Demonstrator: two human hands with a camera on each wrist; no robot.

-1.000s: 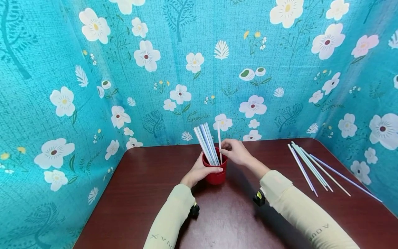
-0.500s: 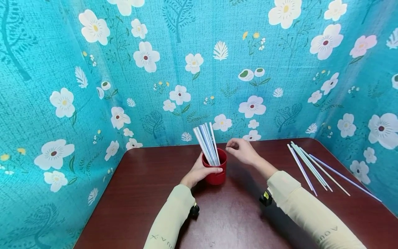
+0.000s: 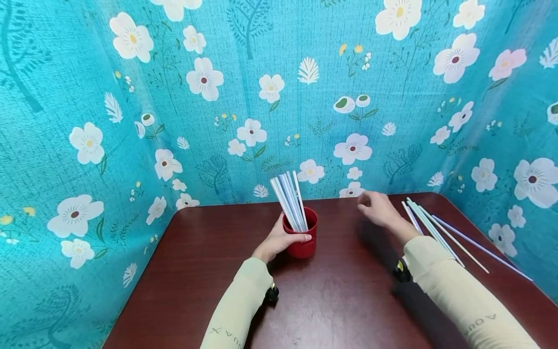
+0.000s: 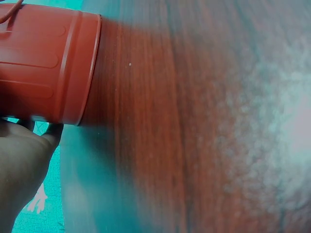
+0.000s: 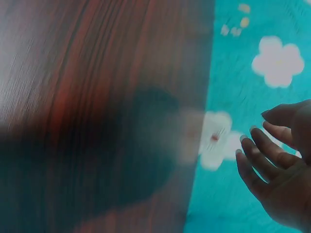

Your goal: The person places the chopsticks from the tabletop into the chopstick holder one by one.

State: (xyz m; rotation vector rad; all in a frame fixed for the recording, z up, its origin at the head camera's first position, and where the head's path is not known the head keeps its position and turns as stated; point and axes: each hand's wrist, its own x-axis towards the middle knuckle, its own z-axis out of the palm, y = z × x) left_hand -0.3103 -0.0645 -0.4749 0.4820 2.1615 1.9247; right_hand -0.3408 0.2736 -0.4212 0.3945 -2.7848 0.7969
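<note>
A red cup (image 3: 302, 248) stands upright on the table, and its ribbed side fills the corner of the left wrist view. Inside it, several pale straws (image 3: 289, 203) lean to the left. My left hand (image 3: 281, 238) grips the cup from the left side, thumb across its front; the other fingers are mostly hidden behind it. My right hand (image 3: 378, 208) is above the table between the cup and the loose straws on the right, holding nothing. In the right wrist view its fingers (image 5: 265, 160) are loosely bent and apart.
Several loose straws (image 3: 457, 237), white, green, yellowish and purple, lie fanned on the right of the dark wood table (image 3: 209, 261). A blue flowered cloth (image 3: 261, 121) surrounds the table at the back and sides.
My right hand has let go of a white straw in the cup and moved right, away from it. That straw now leans left with the others. My left hand stays on the cup.
</note>
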